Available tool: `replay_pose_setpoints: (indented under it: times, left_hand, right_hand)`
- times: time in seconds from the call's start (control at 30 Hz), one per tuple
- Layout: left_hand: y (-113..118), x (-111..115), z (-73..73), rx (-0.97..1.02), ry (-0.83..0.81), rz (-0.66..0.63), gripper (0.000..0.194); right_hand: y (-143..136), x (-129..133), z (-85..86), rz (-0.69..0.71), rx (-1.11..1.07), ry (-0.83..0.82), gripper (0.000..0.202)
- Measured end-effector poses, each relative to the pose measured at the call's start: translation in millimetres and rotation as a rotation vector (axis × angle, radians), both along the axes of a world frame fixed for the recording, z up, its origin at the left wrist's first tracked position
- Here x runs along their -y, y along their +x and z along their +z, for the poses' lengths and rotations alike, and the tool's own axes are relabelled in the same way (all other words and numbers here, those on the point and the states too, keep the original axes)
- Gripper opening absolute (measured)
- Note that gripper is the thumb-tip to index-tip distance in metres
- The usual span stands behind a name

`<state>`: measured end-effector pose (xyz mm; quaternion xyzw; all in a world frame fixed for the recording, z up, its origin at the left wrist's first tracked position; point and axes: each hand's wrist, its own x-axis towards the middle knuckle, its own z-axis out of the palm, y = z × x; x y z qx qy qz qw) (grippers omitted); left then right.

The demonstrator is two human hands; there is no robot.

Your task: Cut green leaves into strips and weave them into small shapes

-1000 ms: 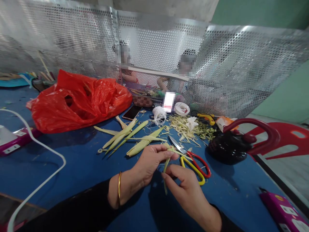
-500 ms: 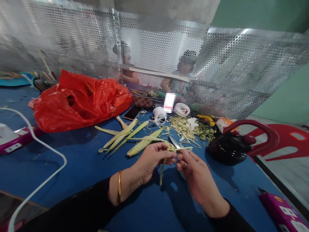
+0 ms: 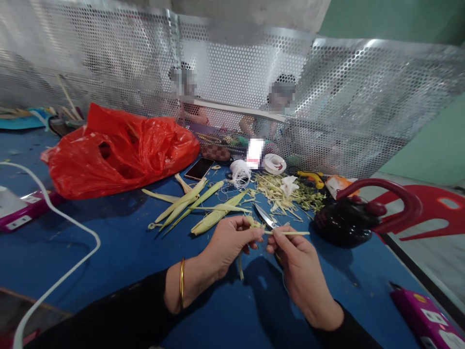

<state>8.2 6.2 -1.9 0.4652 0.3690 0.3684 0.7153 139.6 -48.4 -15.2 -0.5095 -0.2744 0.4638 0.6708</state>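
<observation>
My left hand (image 3: 232, 242) is closed in a pinch on a small folded, pale green husk piece (image 3: 254, 223), with a narrow tail hanging below the fingers. My right hand (image 3: 303, 271) pinches a thin husk strip (image 3: 296, 233) that runs from the left fingertips out past the right thumb. Just beyond the fingertips lie the scissors (image 3: 266, 216), their handles partly hidden by my right hand. Several corn husks (image 3: 214, 219) lie to the left of the hands on the blue table (image 3: 119, 257).
A red plastic bag (image 3: 123, 150) stands back left. Behind the hands are a phone (image 3: 199, 169), white string (image 3: 240, 173), a tape roll (image 3: 274, 164) and plant scraps (image 3: 308, 198). A dark kettle (image 3: 341, 223) stands right. Power strips (image 3: 423, 315) flank the table; people sit beyond a perforated metal screen (image 3: 232, 58).
My right hand has shifted its pinch onto the thin strip, which now points farther right and slightly lower. My left hand stays nearly in place, and more of the scissors shows.
</observation>
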Motion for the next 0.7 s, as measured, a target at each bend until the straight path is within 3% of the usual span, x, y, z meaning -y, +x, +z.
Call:
replay_pose_setpoints:
  times: [0.2, 0.7]
  left_hand:
    - [-1.2, -2.3, -0.2, 0.002, -0.014, 0.033, 0.022]
    - [-1.3, -5.0, -1.1, 0.043, -0.070, 0.134, 0.024]
  right_hand:
    - [5.3, 0.4, 2.1, -0.027, 0.050, 0.065, 0.026]
    - [8.5, -2.1, 6.8, -0.059, 0.080, 0.055, 0.028]
